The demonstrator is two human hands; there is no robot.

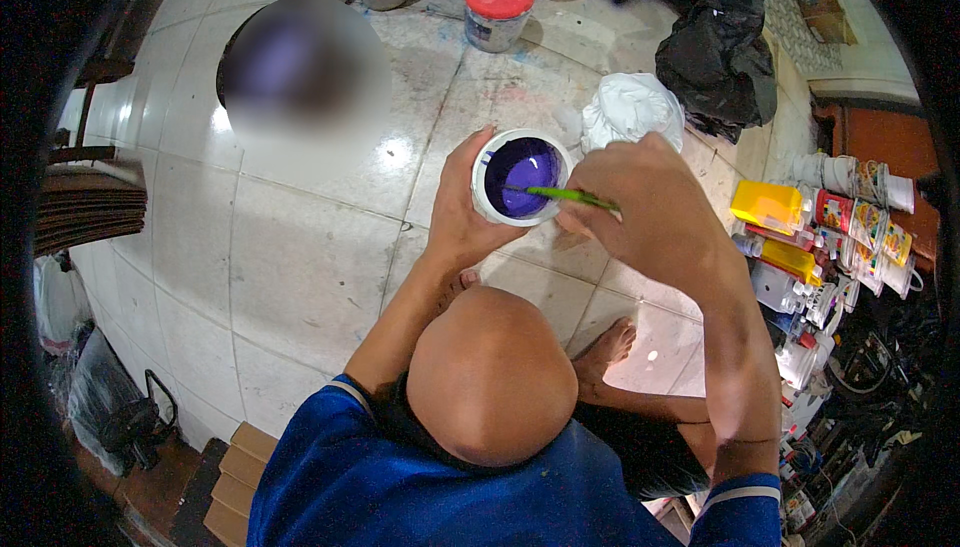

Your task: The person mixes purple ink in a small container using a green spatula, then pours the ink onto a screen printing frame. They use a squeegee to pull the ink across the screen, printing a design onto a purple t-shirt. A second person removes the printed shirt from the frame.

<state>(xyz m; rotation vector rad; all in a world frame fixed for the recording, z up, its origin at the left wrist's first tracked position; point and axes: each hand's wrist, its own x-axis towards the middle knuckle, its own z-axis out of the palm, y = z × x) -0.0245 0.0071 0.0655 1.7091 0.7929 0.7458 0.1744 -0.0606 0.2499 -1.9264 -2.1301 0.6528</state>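
Observation:
My left hand [460, 212] is wrapped round the side of a white round tub [522, 137] held above the tiled floor, with glossy purple liquid [522, 169] inside. My right hand [650, 202] grips a thin green tool [550, 193], which reaches over the rim with its tip in the liquid; whether it is a stick or a brush I cannot tell. Just beyond the tub lies a white cloth or bag [630, 102]. My raised bare knee [490, 367] is below the tub, and a bare foot [605, 352] rests on the floor to the right.
A red-lidded bucket [495, 32] and black plastic bag [715, 62] stand ahead on tiles [300, 247]. Crowded containers [830, 237] and dark clutter line the right. Stacked boards [85, 207], wrapped items [95, 397] and cardboard [240, 477] are leftward. A blurred patch [290, 77] hides the upper left.

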